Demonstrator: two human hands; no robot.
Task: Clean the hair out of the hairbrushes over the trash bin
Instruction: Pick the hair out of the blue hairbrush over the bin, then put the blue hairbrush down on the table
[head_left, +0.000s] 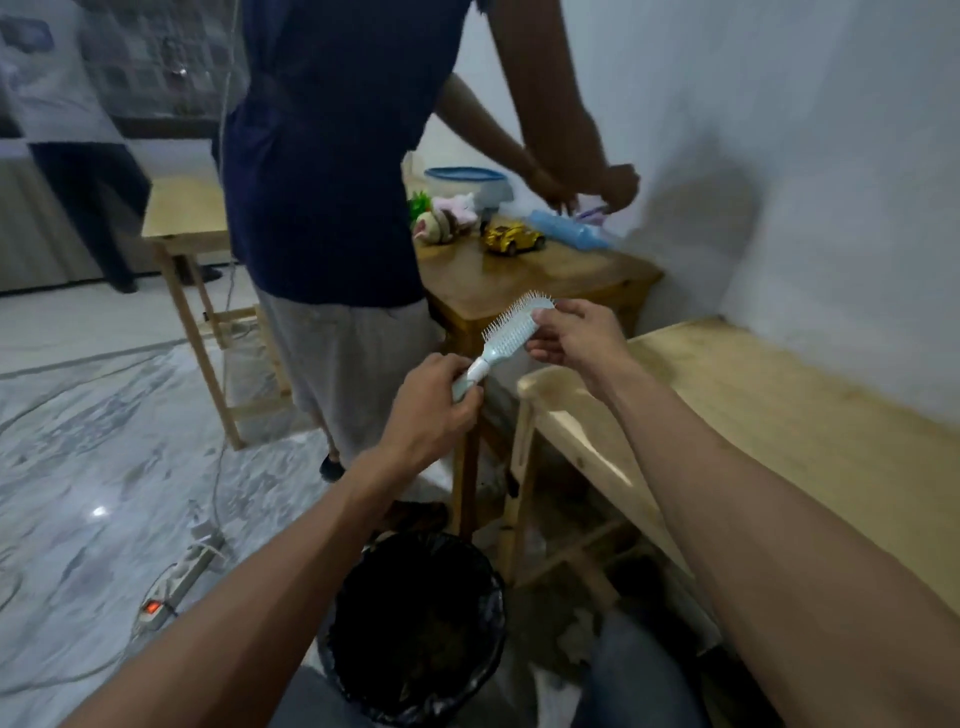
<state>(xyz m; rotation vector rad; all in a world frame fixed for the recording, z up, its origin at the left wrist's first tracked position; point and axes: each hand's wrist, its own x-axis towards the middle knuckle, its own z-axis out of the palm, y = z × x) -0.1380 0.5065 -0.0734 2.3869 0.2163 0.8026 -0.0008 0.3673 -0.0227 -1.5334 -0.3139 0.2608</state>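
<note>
A pale blue hairbrush (506, 332) with white bristles is held out in front of me, head pointing up and to the right. My left hand (431, 410) is closed around its handle. My right hand (571, 332) grips the back and far end of the brush head, fingers curled over it. Below my forearms stands a trash bin (483, 582) lined with a black bag, between my knees. The brush sits higher and further out than the bin. I cannot make out hair in the bristles.
A person in a dark shirt (332, 156) stands close ahead at a wooden table (519, 280) holding a yellow toy car (514, 239) and other small items. A light wooden bench (753, 415) runs along the right wall. A power strip (176, 582) lies on the marble floor at left.
</note>
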